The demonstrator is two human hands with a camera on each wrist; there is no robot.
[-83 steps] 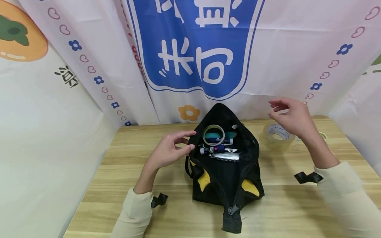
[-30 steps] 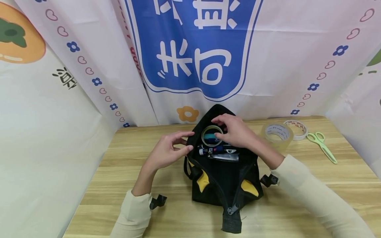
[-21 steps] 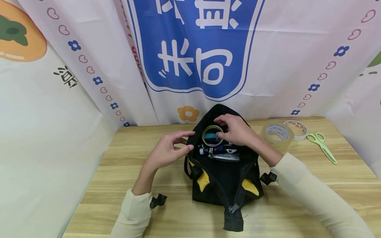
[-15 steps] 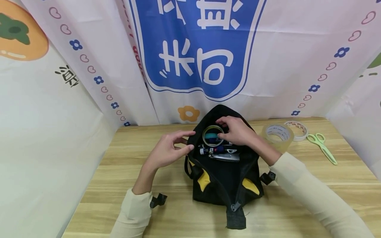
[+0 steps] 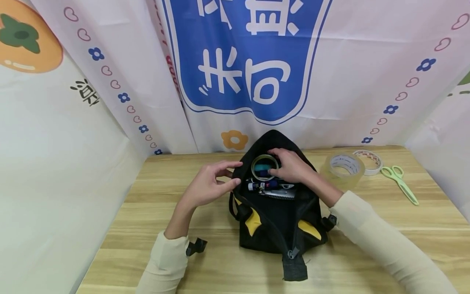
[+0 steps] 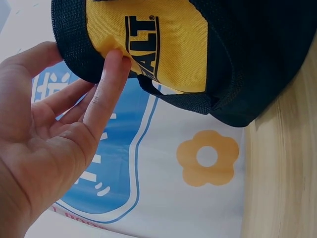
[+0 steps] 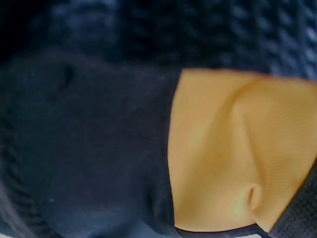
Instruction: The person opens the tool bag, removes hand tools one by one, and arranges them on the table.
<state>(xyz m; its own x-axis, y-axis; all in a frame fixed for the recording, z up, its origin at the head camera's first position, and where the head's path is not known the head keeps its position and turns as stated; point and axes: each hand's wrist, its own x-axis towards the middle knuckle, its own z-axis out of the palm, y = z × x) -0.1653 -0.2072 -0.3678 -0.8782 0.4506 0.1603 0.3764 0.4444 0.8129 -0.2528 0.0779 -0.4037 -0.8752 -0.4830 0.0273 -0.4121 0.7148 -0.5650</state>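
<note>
In the head view a black bag [image 5: 282, 222] with yellow patches lies unzipped on the wooden table. My left hand [image 5: 213, 183] pinches its left rim; in the left wrist view that hand's fingers [image 6: 101, 101] touch the yellow panel [image 6: 173, 49] and black edge. My right hand [image 5: 291, 167] reaches into the bag, beside a narrow tape roll [image 5: 253, 166]. Its thumb overlaps the roll's right edge; whether it grips anything is unclear. Inside lie a blue tube [image 5: 269, 185], a teal item [image 5: 262, 167] and a silver toothed tool [image 5: 280, 194]. The right wrist view shows only blurred bag fabric.
Right of the bag stand a wide clear tape roll [image 5: 346, 169], a white tape roll [image 5: 372, 163] and light green scissors [image 5: 400, 183]. A printed cloth [image 5: 341, 81] hangs behind the wooden table [image 5: 147, 228]. The bag's zipper flap [image 5: 295, 267] points toward me.
My right hand has come from above the clear tape roll into the bag, then sunk slightly lower by the narrow roll. The zipper flap has shifted right. My left hand stays on the rim.
</note>
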